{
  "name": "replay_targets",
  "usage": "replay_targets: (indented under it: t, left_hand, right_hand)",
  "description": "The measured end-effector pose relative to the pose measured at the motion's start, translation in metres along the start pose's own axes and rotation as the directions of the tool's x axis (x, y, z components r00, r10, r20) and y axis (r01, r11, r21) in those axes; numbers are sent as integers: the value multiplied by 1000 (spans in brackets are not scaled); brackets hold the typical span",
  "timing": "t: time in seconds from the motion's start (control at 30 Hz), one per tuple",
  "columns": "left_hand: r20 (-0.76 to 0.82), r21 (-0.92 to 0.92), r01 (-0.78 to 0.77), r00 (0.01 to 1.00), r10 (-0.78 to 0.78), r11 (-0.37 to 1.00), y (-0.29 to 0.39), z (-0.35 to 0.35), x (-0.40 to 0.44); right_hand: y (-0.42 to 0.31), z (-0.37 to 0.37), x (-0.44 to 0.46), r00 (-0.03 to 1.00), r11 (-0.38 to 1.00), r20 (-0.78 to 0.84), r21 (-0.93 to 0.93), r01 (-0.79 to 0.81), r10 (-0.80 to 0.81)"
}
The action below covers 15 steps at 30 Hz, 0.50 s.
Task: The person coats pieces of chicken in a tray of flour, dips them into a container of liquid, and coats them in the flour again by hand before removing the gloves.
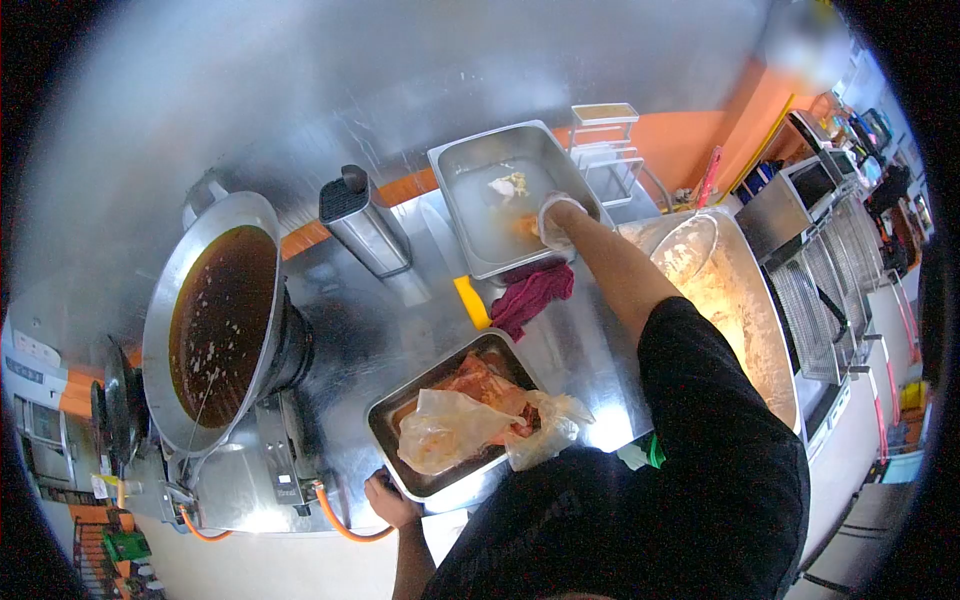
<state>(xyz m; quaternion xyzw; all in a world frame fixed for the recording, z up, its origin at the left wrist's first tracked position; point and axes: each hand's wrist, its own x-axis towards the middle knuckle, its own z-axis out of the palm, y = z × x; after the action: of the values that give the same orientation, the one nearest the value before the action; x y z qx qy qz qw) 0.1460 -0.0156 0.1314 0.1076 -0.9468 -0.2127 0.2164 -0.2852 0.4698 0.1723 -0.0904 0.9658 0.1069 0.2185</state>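
Observation:
My right hand [553, 222], in a clear plastic glove, reaches into a deep steel pan [465, 225] holding cloudy whitish liquid. A small pale clump [510, 185] sits in the pan beyond the hand. Orange-brown colour shows at its fingertips; their grip is hard to make out. My left hand [393, 502] is curled at the counter's front edge, near the corner of a steel tray [385, 425]. Something small and dark shows by its fingers. In that tray lies reddish raw meat [480, 382], partly covered by a crumpled clear plastic bag [440, 430].
A wok [160, 350] of dark oil stands on a burner at left. Nearby are a knife block [365, 225], a yellow-handled knife [470, 300] and a maroon cloth [532, 298]. A large flour-dusted tray [760, 340] is at right, with wire baskets [810, 300] beyond.

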Motion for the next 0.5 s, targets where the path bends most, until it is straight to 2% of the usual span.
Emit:
replay_targets:
  t: [0.1, 0.2, 0.3, 0.37, 0.43, 0.47, 0.5]
  left_hand:
    - [43, -12, 61, 997, -60, 998, 0, 0, 0]
    - [21, -36, 76, 997, -75, 996, -13, 10, -7]
    - [52, 17, 105, 993, -106, 994, -13, 9, -7]
    - [33, -1, 86, 996, -86, 996, -14, 9, -7]
    - [14, -10, 79, 997, -79, 997, -14, 10, -6]
    - [19, -24, 82, 996, -82, 996, -10, 9, -6]
    - [15, -3, 69, 998, -69, 998, -11, 10, -7]
  right_hand:
    - [7, -3, -3, 996, 997, -72, -69, 43, -48]
    - [14, -24, -22, 978, 994, -185, -65, 84, -95]
    - [11, -56, -31, 998, 1000, -58, 13, -11, 12]
    - [-11, -99, -102, 964, 972, -264, 223, 69, -8]
    - [-22, -114, -132, 896, 957, -444, 264, 123, 7]
    - [-18, -111, -133, 854, 971, -520, 207, 118, 7]
    - [-2, -99, -110, 852, 981, -523, 174, 89, 15]
